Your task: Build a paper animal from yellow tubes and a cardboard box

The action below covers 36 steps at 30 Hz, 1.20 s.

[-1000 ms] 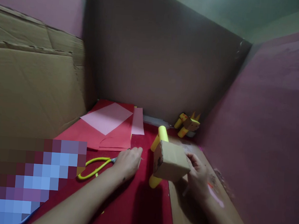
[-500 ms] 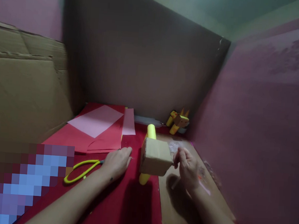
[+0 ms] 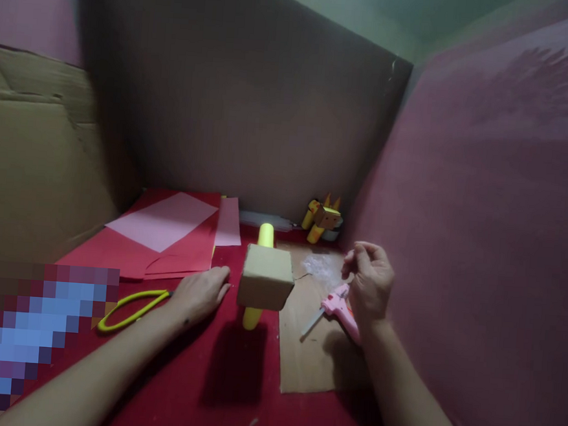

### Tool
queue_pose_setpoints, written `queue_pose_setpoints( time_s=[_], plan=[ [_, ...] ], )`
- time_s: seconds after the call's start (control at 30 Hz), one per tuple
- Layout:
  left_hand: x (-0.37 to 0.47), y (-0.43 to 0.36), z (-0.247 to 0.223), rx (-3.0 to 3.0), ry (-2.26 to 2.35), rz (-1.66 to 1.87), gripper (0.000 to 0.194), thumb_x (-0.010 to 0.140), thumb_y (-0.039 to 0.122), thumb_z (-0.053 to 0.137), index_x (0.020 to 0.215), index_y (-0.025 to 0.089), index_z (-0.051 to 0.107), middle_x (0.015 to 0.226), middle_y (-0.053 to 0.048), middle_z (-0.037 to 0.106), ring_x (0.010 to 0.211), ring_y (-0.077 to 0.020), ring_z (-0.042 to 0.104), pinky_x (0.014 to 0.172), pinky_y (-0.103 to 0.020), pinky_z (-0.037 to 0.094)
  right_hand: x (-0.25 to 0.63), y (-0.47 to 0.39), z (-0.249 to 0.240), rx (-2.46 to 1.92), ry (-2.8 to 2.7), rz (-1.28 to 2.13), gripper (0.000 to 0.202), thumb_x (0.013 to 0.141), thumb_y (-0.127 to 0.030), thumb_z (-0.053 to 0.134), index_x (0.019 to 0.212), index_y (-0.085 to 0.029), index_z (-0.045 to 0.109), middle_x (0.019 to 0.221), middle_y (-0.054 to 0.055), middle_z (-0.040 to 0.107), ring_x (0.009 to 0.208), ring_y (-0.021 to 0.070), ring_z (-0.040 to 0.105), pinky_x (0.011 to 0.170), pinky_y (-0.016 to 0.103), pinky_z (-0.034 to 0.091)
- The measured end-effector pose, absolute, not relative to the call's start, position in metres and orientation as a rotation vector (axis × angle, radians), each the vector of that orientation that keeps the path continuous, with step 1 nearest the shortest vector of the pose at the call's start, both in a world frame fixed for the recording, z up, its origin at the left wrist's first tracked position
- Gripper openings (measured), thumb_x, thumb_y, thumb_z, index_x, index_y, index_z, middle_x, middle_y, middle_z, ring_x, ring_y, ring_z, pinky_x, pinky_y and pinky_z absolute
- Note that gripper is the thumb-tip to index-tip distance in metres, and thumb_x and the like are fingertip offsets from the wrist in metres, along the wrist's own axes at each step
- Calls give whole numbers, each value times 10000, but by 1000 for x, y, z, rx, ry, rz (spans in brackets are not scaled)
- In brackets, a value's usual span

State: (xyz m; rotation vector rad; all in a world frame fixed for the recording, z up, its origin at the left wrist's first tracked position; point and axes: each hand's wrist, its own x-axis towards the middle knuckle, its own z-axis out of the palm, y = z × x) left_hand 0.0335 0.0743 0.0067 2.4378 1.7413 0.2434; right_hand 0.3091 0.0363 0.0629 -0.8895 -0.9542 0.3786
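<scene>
A cardboard box (image 3: 266, 276) with yellow tubes (image 3: 265, 235) showing behind and below it stands on the red tabletop. To its left, my left hand (image 3: 202, 293) rests palm down on the red surface, fingers stretched forward, apart from the box. Yellow-handled scissors (image 3: 134, 307) lie beside that hand, their blades hidden behind it. My right hand (image 3: 371, 276) is raised right of the box, thumb and fingertips pinched together; anything between them is too small to make out. Below it a pink hot glue gun (image 3: 340, 306) with a glue stick lies on a cardboard sheet (image 3: 297, 370).
Red and pink paper sheets (image 3: 164, 221) are stacked at the back left. A small yellow and brown cardboard animal figure (image 3: 323, 217) stands in the back right corner. Crumpled clear plastic (image 3: 320, 267) lies on the cardboard sheet. A pink wall (image 3: 482, 220) closes off the right side.
My right hand has moved up and away from the box, uncovering the glue gun. The box has turned slightly. My left hand stays on the table while the view has shifted.
</scene>
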Motion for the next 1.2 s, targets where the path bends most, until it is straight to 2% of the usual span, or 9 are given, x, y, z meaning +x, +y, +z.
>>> queue_pose_setpoints(
  time_s=[0.17, 0.3, 0.47, 0.57, 0.7, 0.8, 0.87, 0.97, 1.2],
  plan=[
    [34, 73, 5, 2477, 1766, 192, 281, 906, 249, 348, 1098, 200, 546, 1104, -116, 667, 990, -270, 633, 745, -344, 453, 312, 29, 72, -837, -959, 421, 253, 811, -407, 647, 751, -190, 531, 499, -82, 492, 387, 68, 427, 359, 187, 343],
    [32, 74, 2, 2493, 1771, 191, 264, 905, 252, 346, 1062, 197, 550, 1081, -110, 666, 971, -259, 637, 720, -330, 451, 315, 24, 72, -808, -987, 425, 279, 861, -422, 565, 704, -203, 495, 497, -77, 470, 399, 78, 446, 367, 196, 348],
    [31, 73, 0, 2507, 1730, 265, 244, 905, 245, 357, 1008, 202, 573, 1032, -92, 676, 931, -235, 633, 723, -318, 455, 313, 23, 61, -851, -952, 422, 96, 840, -293, 547, 857, -201, 527, 615, -54, 545, 432, 77, 479, 387, 194, 377],
    [27, 74, 2, 2500, 1676, 388, 254, 900, 237, 368, 1000, 213, 601, 1019, -71, 687, 924, -207, 630, 760, -296, 459, 309, 24, 54, -891, -945, 443, 128, 811, -251, 564, 917, -206, 507, 638, -55, 563, 443, 81, 486, 399, 198, 390],
    [9, 84, 24, 2388, 1735, 638, 271, 870, 242, 399, 944, 191, 655, 1014, -64, 707, 935, -200, 635, 808, -286, 463, 304, 20, 46, -986, -1030, 400, 116, 841, -274, 567, 919, -196, 532, 620, -53, 558, 459, 84, 491, 421, 200, 401],
    [-15, 96, 52, 2231, 1933, 756, 313, 859, 263, 410, 1019, 176, 664, 992, -52, 727, 919, -184, 657, 802, -262, 477, 302, 15, 38, -1060, -1123, 350, 122, 851, -286, 575, 934, -196, 569, 614, -43, 566, 490, 98, 516, 436, 205, 424],
    [-31, 106, 67, 2172, 2030, 735, 340, 861, 291, 415, 1069, 174, 657, 951, -42, 740, 871, -169, 674, 773, -244, 487, 302, 13, 33, -1057, -1180, 327, 126, 852, -292, 580, 935, -197, 585, 622, -36, 567, 506, 105, 526, 433, 206, 429],
    [-51, 120, 76, 2134, 2132, 644, 313, 821, 252, 467, 1022, 161, 689, 927, -48, 750, 865, -167, 682, 781, -229, 481, 302, 12, 29, -1039, -1222, 323, 129, 849, -293, 588, 935, -197, 600, 629, -28, 573, 512, 107, 529, 437, 208, 442],
    [-80, 147, 58, 2193, 2254, 274, 340, 760, 267, 539, 1048, 177, 696, 1065, -94, 720, 999, -219, 653, 787, -237, 463, 298, 11, 29, -1072, -1211, 347, 161, 829, -318, 621, 913, -181, 616, 616, -17, 577, 492, 111, 523, 394, 206, 441]
  ],
)
